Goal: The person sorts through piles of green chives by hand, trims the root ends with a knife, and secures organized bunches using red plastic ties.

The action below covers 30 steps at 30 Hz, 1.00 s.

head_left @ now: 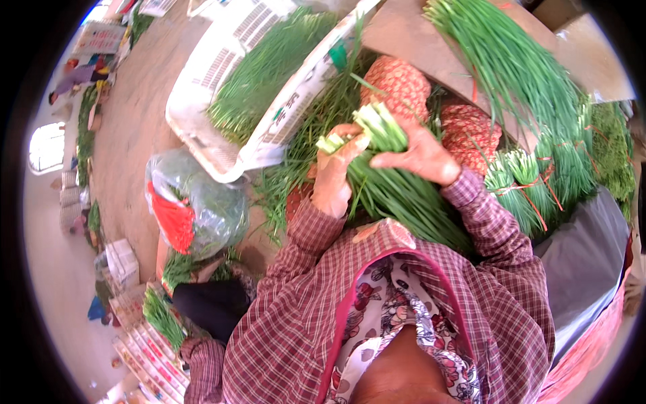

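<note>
In front of my chest both hands are closed around a bunch of garlic chives (410, 198), pale cut ends up and green leaves hanging down towards my lap. My left hand (334, 176) has its fingers wrapped round some stalks, their cut ends showing above the fist. My right hand (424, 151) grips the thicker part of the bunch from the right side, thumb across the stalks. Just beyond my hands are two rounded shapes in red flowered cloth (396, 82). Loose chives (282, 192) lie around my left hand.
A white plastic crate (232, 165) holding chives stands at far left. Beside it sits a clear bag with red ties (171, 219). Tied bunches (521, 178) and a long chive pile (501, 50) lie right, near dark grey sheeting (582, 236). Another person's sleeve (205, 370) and held chives (161, 316) show lower left.
</note>
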Motion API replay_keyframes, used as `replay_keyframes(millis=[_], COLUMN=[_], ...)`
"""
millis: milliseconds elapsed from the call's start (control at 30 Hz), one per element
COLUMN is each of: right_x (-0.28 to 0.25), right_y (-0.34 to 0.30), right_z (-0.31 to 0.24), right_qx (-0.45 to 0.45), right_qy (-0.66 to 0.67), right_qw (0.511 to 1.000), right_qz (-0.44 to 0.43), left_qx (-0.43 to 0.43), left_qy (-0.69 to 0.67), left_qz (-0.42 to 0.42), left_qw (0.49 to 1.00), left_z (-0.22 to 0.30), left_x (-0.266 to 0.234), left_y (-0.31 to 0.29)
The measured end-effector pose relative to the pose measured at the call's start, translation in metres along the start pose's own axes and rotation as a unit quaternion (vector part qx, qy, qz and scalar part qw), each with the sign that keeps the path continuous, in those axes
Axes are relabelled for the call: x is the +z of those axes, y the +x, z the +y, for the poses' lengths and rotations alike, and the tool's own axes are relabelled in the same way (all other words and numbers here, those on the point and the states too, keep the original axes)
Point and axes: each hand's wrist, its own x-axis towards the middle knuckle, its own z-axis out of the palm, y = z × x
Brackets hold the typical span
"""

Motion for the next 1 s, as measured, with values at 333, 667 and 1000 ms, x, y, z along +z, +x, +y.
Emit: replay_keyframes(millis=[333,667,1000], right_x=[-0.024,-0.014,-0.034], right_y=[-0.001,0.000,-0.003], right_z=[-0.011,-0.003,-0.016], right_qx=[0.144,0.127,0.170], right_qy=[0.146,0.151,0.096], right_qw=[0.978,0.980,0.979], right_qz=[-0.045,-0.033,0.050], left_qx=[-0.065,-0.015,-0.072], left_qy=[-0.087,0.036,-0.046], left_qz=[-0.070,-0.039,-0.067], left_qw=[0.992,0.998,0.994], left_z=[-0.011,-0.009,-0.017], left_x=[-0.007,-0.002,-0.006], left_y=[0.012,0.018,0.023])
